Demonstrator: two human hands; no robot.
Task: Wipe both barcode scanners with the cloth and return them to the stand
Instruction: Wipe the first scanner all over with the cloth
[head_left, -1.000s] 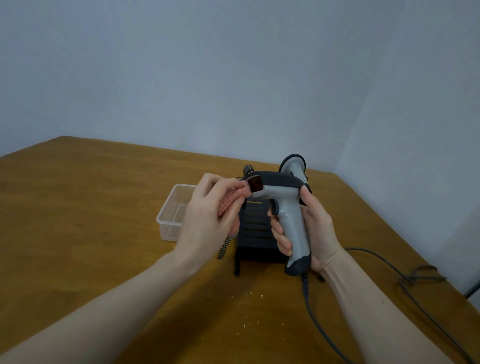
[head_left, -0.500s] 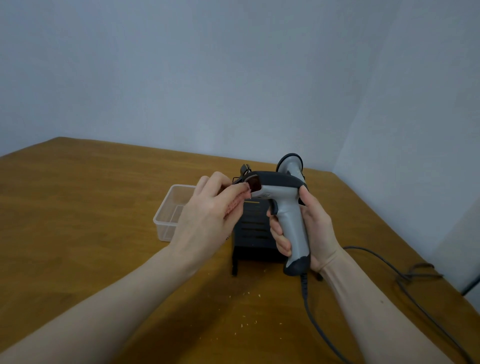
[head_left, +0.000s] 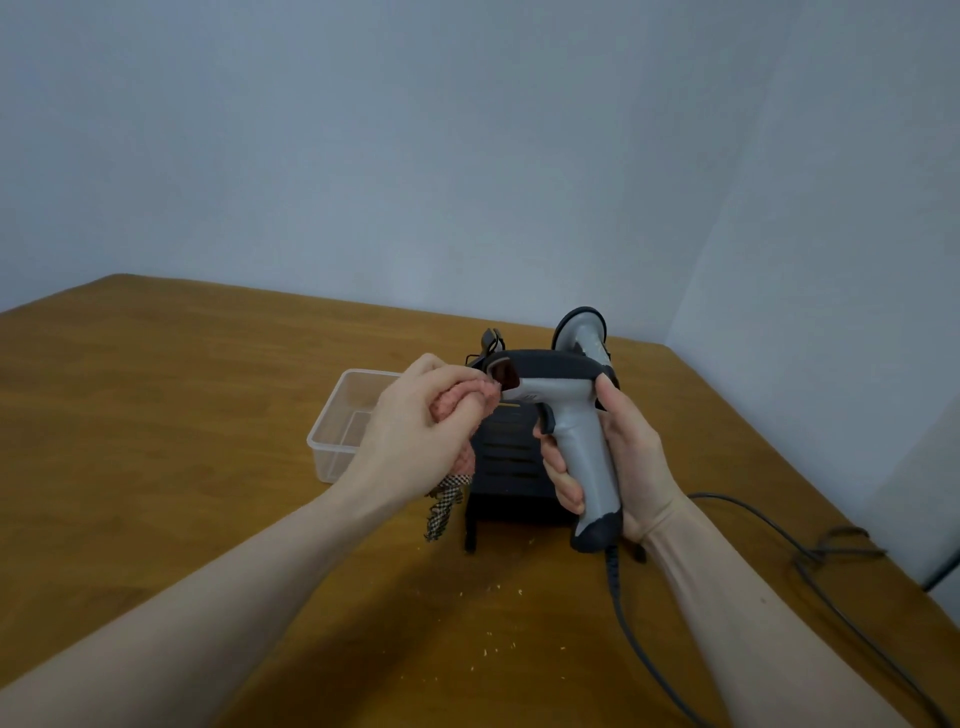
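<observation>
My right hand (head_left: 631, 462) grips the handle of a grey and black barcode scanner (head_left: 566, 410), held upright above the table with its dark window facing left. My left hand (head_left: 421, 431) is closed around a bunched pinkish checked cloth (head_left: 457, 410) and presses it against the scanner's window. A loose end of the cloth hangs below my hand. Behind the held scanner, a second grey scanner (head_left: 584, 332) sits in the black stand (head_left: 506, 467), partly hidden.
A clear plastic tub (head_left: 337, 431) stands left of the stand on the wooden table (head_left: 156, 415). The scanner's grey cable (head_left: 639, 649) trails toward me, and more cables (head_left: 826, 551) lie at the right edge. Small crumbs dot the table in front.
My left hand has shifted slightly at the scanner's window, and the cloth shows between my fingers again. The right hand and scanner have stayed in place.
</observation>
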